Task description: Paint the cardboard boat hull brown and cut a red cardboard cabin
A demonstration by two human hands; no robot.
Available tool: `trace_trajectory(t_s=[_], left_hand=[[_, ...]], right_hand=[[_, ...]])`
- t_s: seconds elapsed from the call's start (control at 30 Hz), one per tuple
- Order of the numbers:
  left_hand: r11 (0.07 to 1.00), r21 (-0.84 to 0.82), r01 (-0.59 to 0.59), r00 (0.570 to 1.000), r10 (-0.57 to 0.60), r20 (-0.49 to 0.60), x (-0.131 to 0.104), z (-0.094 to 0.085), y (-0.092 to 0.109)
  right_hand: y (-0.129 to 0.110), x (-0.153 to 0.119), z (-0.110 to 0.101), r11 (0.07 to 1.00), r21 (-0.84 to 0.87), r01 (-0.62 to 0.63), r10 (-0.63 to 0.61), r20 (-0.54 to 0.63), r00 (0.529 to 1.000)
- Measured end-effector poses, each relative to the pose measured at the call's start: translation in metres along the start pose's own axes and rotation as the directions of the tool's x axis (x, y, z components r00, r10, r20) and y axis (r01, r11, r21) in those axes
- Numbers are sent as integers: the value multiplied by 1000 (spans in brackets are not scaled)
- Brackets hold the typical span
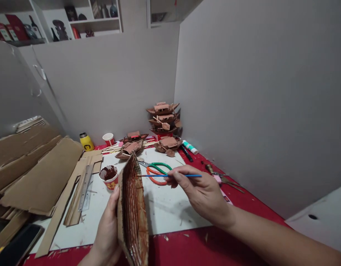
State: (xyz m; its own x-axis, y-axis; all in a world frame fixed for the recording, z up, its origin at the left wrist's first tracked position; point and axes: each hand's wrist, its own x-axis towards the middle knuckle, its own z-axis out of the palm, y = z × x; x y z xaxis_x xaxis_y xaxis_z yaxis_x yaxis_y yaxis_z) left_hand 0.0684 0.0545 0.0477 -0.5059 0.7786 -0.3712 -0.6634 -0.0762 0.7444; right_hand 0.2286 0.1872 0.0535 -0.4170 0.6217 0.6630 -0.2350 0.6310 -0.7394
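Note:
My left hand (108,223) grips a cardboard boat hull (131,214) by its left side, holding it tilted up with the inside facing me. Wet reddish-brown paint coats the ribbed inside of the hull. In my right hand (202,194) a thin blue paintbrush (156,176) is pinched between thumb and fingers. The brush tip touches the inner right wall of the hull near its far end. Just left of the hull stands a paper cup (109,178) with dark brown paint inside. Scissors (155,170) with green and orange handles lie behind the brush.
Finished model boats (163,118) are stacked at the back, with others in front. Cardboard sheets (45,166) and a clear ruler (86,186) lie left. A yellow bottle (86,142), paint tube (189,146) and black phone (19,244) are around the white board (187,218).

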Motion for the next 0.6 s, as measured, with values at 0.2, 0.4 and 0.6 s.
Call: trace_trajectory(t_s=[0.2,0.4,0.6], left_hand=[[994,37,-101,995,101,4,3,10,-11],[992,34,-121,993,121,2,8,14,-14],[980,85,-180,983,176,49,12,1,-22]], right_hand=[[-9,-14,-18,969,-156,192,-171,142,975],[-19,-28,-20,965,-150,213,-162,296,941],[-13,-20,-16,911,-198,362,-323,203,924]])
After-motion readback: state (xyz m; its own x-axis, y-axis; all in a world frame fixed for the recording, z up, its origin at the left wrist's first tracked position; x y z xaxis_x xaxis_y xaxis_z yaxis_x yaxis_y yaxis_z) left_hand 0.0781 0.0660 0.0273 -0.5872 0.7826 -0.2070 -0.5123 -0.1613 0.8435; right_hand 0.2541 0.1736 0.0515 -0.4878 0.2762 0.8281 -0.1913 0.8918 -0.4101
